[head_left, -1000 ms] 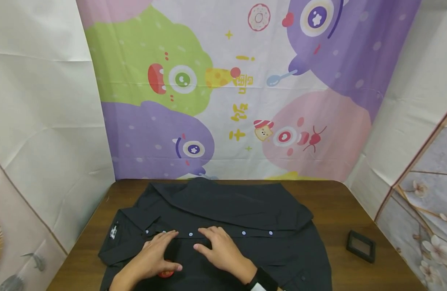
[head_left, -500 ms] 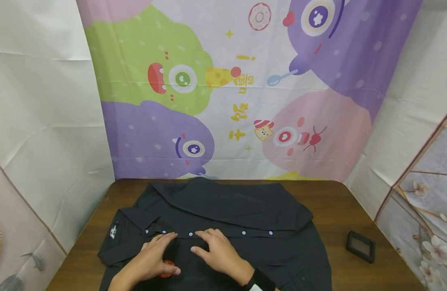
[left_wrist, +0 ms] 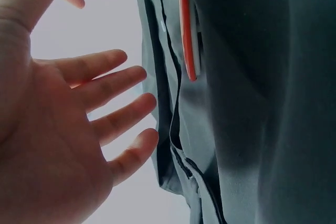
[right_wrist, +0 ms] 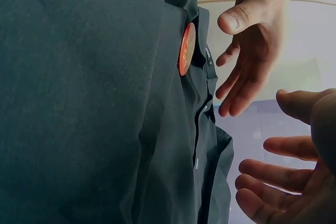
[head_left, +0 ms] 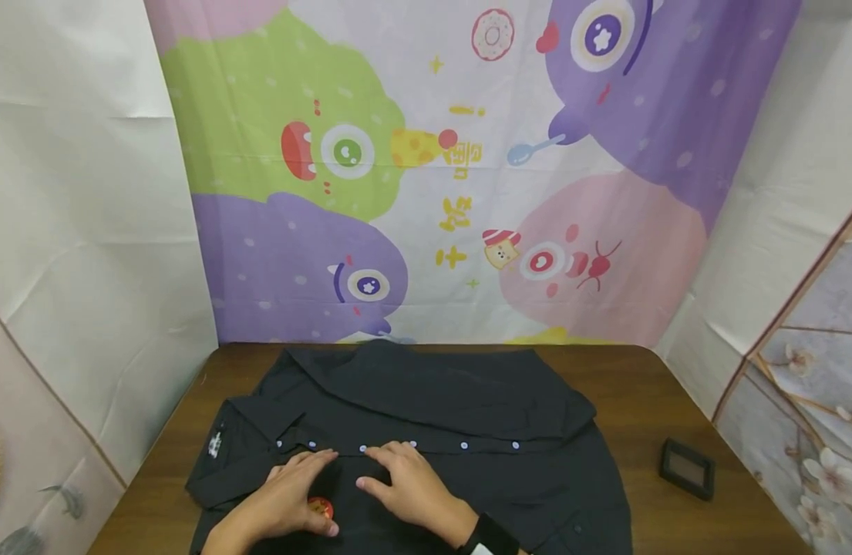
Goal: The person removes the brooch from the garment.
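Observation:
A black button-up shirt (head_left: 509, 493) lies spread out with a row of pale buttons across it. On its front is a round red badge (head_left: 321, 506), partly covered by my left thumb in the head view. The left wrist view catches the badge (left_wrist: 187, 30) edge-on, and the right wrist view shows its face (right_wrist: 187, 50) at a slant. My left hand (head_left: 287, 497) hovers over the shirt beside the badge, fingers extended, holding nothing. To its right, my right hand (head_left: 415, 489) also hangs above the shirt near the buttons, fingers spread and holding nothing.
A brown wooden table (head_left: 665, 405) carries the shirt. At the right lies a small black rectangular frame (head_left: 687, 469). Behind the table hangs a cartoon-printed cloth (head_left: 453, 308), with white sheeting (head_left: 99, 200) at the sides.
My right hand has drifted slightly left, toward my left hand. My left hand has shifted a little to the left, and more of the red badge shows now.

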The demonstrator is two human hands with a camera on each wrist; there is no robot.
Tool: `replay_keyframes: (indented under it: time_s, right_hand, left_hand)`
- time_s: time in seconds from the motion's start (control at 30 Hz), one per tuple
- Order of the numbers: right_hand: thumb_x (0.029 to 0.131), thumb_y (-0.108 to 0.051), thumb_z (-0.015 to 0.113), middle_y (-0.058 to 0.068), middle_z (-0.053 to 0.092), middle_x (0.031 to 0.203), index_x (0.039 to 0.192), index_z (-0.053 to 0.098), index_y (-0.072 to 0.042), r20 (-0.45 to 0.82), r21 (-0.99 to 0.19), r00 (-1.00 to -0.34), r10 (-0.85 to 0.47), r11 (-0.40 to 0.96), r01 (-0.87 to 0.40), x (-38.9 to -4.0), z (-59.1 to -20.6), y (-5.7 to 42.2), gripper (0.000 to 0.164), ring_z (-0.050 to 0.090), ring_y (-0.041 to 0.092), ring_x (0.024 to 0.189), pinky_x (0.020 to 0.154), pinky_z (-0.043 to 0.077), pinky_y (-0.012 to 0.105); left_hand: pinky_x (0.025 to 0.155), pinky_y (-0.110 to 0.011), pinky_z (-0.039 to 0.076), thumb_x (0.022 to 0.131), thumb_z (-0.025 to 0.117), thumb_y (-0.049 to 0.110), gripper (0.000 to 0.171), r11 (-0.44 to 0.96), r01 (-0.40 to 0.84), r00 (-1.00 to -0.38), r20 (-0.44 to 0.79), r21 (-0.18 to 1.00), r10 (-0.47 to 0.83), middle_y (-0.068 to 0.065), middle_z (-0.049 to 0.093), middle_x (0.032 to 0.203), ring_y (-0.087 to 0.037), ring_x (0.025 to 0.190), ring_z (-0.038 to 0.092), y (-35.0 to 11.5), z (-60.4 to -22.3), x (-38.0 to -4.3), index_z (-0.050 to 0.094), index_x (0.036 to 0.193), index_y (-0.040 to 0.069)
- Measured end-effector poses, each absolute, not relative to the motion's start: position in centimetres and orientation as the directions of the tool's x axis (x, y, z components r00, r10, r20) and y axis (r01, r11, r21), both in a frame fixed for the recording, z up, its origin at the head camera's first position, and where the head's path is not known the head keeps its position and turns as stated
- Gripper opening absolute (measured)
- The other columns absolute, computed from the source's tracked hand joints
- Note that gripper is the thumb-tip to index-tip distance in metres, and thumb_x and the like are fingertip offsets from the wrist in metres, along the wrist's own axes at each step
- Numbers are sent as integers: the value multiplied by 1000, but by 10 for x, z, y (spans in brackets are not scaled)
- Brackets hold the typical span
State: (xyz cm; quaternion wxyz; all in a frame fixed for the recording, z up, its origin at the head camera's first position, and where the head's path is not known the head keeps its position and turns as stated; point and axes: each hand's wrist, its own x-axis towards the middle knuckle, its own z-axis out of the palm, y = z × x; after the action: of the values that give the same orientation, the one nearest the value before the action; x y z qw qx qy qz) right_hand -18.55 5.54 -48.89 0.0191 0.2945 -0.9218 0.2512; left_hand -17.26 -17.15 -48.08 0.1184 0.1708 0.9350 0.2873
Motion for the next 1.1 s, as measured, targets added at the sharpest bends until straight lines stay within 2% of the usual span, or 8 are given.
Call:
replay_keyframes:
  time_s: [0.13,0.2,0.43,0.7,0.9,1.1]
  right_hand:
    - [95,-46,59,1,67,115,129,63,-12,162,-453,-815,-556,692,-562,-180,-494,55,48,58,11,101,90,51,30]
    - [94,-46,59,1,67,114,128,64,-12,160,-447,-811,-563,692,-568,-180,-496,53,48,58,10,99,88,51,28]
    - [94,-45,61,0,68,112,126,65,-14,179,-415,-801,-572,694,-588,-185,-495,45,45,58,9,98,89,50,26]
    - [93,-41,63,1,68,110,124,66,-13,202,-398,-777,-596,675,-622,-187,-497,35,42,59,9,97,88,50,25]
    - [93,-41,64,-1,67,108,124,66,-13,170,-405,-761,-626,660,-633,-182,-501,31,42,58,8,96,86,50,22]
    - [91,-43,65,-3,66,109,126,65,-16,144,-364,-744,-653,664,-653,-178,-503,29,44,57,7,97,86,50,22]
  left_hand:
    - [97,-69,33,59,90,44,102,773,246,-906,-145,585,397,-20,49,144,-44,131,41,-172,-486,-168,46,140,1]
    - [96,-68,33,58,91,43,104,778,233,-911,-149,584,385,-19,50,143,-44,131,42,-171,-486,-168,45,141,1]
    - [96,-62,35,54,94,41,109,803,213,-927,-144,556,345,-17,53,140,-39,130,43,-172,-478,-173,43,142,3]
    - [97,-65,34,54,95,38,108,801,209,-922,-160,561,352,-18,50,142,-40,131,42,-174,-473,-176,43,142,2]
    - [96,-66,34,53,95,38,108,798,214,-910,-182,564,373,-18,50,141,-39,128,44,-175,-481,-172,44,141,2]
    - [97,-72,32,53,94,41,106,808,205,-912,-192,552,363,-20,46,144,-42,130,42,-175,-485,-168,45,140,2]
